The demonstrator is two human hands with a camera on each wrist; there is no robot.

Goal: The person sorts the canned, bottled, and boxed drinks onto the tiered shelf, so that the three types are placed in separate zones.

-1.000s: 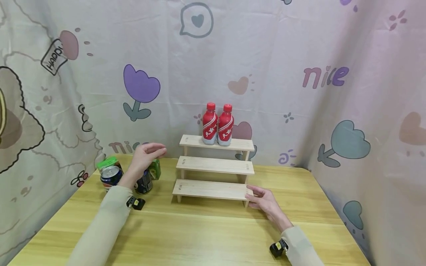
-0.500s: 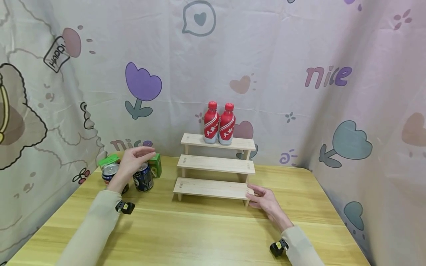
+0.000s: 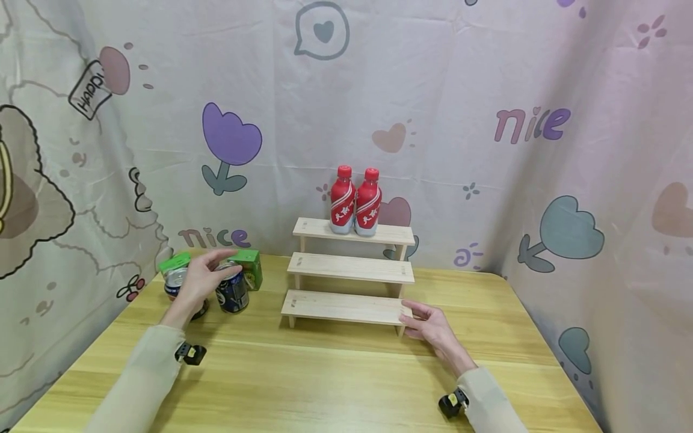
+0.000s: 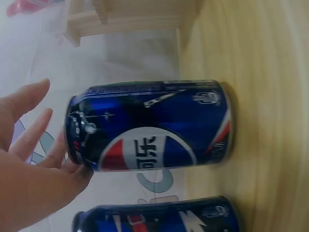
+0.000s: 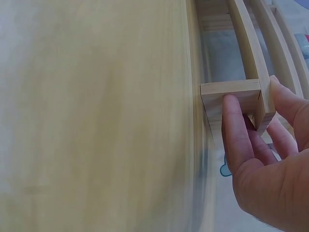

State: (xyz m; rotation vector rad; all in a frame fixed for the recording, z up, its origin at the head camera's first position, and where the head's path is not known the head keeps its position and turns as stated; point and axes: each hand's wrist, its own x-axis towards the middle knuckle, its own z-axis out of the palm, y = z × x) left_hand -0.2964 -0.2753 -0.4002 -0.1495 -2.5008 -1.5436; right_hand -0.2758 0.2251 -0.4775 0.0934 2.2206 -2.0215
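My left hand (image 3: 201,278) is at the top of a blue Pepsi can (image 3: 233,293) standing on the table. In the left wrist view the thumb and fingers are spread apart at the top end of that can, some fingertips passing behind it. A second blue can (image 4: 159,217) stands beside it, partly covered by the hand in the head view. My right hand (image 3: 433,329) grips the right end of the lowest step of a three-tier wooden display shelf (image 3: 346,307). Its thumb lies on the board and its fingers reach underneath, against the leg, in the right wrist view.
Two red bottles (image 3: 342,204) stand side by side on the top tier. A green box (image 3: 252,269) sits behind the Pepsi can, and a green-topped container (image 3: 174,263) is at the far left. A patterned curtain (image 3: 444,78) hangs behind the wooden table (image 3: 325,385).
My left hand has moved left and down from above the green box to the top of the Pepsi can. The right hand has kept its hold on the shelf.
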